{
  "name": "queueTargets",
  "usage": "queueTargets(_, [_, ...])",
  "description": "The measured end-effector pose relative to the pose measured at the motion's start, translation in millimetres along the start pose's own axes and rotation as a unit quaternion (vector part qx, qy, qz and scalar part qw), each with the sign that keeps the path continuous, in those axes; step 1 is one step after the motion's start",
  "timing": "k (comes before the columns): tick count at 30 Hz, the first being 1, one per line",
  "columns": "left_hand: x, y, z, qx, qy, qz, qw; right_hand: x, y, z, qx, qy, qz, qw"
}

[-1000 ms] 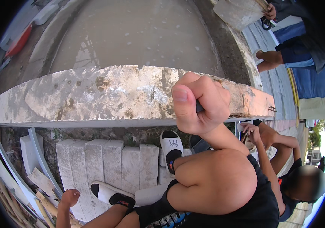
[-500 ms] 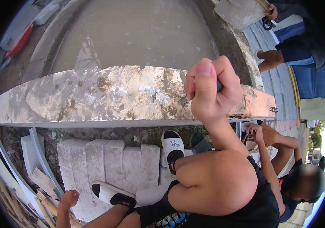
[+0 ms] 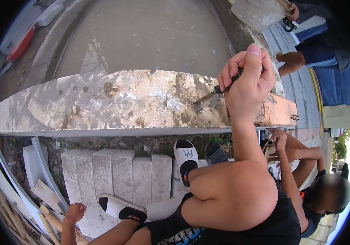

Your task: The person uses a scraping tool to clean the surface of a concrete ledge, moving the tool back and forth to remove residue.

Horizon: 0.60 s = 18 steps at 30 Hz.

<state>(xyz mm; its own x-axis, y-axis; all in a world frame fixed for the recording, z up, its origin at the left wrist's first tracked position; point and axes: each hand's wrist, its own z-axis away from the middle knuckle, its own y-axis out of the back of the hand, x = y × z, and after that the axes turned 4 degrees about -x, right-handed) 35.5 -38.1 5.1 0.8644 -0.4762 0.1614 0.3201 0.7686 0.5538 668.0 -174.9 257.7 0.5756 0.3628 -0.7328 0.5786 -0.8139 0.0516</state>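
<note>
My right hand (image 3: 250,79) is closed around the dark handle of a screwdriver (image 3: 217,90). Its slim metal shaft points down and left, and the tip meets, or comes very near, the stained top of a concrete wall (image 3: 142,100). The thumb lies along the upper side of the grip. At the lower left, my left hand (image 3: 75,213) is curled into a loose fist above pale blocks (image 3: 89,216), with nothing visible in it. Whether it touches them I cannot tell.
Murky water (image 3: 150,45) fills a basin beyond the wall. White slippers (image 3: 186,153) are on my feet below it. To the right a person (image 3: 291,159) crouches close by; another (image 3: 318,49) holds a pale container (image 3: 261,14). Metal strips (image 3: 46,167) stand at left.
My right hand has moved right and slightly up and turned, bringing the screwdriver's shaft into sight. My left hand has stayed put. The crouching person's hands have shifted slightly.
</note>
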Motion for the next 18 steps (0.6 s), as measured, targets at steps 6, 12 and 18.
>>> queueTargets(6, [22.9,15.7,1.7,0.031,0.0,0.068,0.997,-5.8,-2.7,4.8,-0.029,-0.031,-0.054,0.998])
queueTargets(12, [16.5,9.9,1.8,0.01,0.006,0.031,0.999,5.2,2.7,-12.3,-0.044,-0.024,-0.055,0.997])
queueTargets(18, [17.0,10.4,-0.2,0.025,0.004,0.073,0.997,-3.9,-9.3,9.5,-0.056,0.015,-0.019,0.998])
